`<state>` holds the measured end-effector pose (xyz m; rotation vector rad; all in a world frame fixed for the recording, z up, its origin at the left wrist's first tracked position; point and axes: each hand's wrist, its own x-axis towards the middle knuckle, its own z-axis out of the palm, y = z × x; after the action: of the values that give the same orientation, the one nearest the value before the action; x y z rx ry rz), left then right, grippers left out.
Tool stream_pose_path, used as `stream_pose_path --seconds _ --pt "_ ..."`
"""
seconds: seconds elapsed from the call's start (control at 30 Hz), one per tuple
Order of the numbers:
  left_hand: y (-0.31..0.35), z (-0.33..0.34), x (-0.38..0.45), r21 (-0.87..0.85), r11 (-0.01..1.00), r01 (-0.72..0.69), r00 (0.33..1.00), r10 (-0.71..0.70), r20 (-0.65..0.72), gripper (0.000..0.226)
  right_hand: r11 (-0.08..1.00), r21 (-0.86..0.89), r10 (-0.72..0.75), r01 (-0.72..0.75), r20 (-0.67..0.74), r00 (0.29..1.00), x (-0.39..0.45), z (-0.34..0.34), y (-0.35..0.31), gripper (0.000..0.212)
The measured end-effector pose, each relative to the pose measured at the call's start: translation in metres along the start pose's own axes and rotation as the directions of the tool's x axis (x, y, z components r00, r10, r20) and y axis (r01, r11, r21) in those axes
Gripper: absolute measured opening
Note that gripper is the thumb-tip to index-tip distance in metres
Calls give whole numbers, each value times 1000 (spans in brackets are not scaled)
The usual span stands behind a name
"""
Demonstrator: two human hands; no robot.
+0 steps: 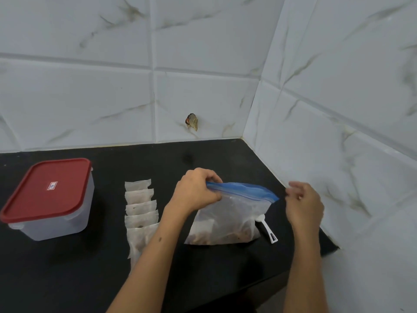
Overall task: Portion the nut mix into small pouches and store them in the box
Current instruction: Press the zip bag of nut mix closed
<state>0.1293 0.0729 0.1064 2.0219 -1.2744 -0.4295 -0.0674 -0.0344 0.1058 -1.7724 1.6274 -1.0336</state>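
Observation:
A clear zip bag (234,213) with a blue seal strip stands on the black counter (90,267), brown nut mix in its bottom. My left hand (196,190) pinches the left end of the blue strip. My right hand (303,202) hovers just off the strip's right end, fingers loosely curled, holding nothing. A row of several small white pouches (141,213) lies left of the bag, partly under my left forearm. The clear plastic box (52,204) with its red lid on sits at the far left.
A white plastic scoop (267,229) lies partly behind the bag's right edge. White marble-look tiled walls close the counter at the back and right. The counter's front edge runs diagonally at the lower right.

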Motion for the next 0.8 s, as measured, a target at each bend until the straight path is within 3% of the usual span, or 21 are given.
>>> stream_pose_path --seconds 0.07,0.13,0.2,0.27,0.37,0.5,0.8 --pt "14 -3 -1 195 980 -32 998 40 -37 28 969 -220 146 -114 137 980 0 9 31 31" --pt "33 3 2 367 923 -114 983 157 -90 41 932 -339 236 -131 290 927 -8 23 49 35" --pt "56 19 9 503 841 -201 967 253 -37 58 924 -378 228 -64 407 884 -19 38 57 42" --pt "76 37 15 565 784 -258 963 256 84 71 922 -387 196 6 480 855 -26 50 58 45" --pt "84 54 25 585 772 -249 968 186 167 62 923 -384 189 0 455 870 -31 59 58 37" --pt "76 55 40 552 810 -199 978 204 53 20 924 -377 213 -59 383 899 -31 62 60 23" --pt "67 34 40 292 934 -205 977 215 -3 15 917 -259 369 -302 270 889 -25 70 65 22"
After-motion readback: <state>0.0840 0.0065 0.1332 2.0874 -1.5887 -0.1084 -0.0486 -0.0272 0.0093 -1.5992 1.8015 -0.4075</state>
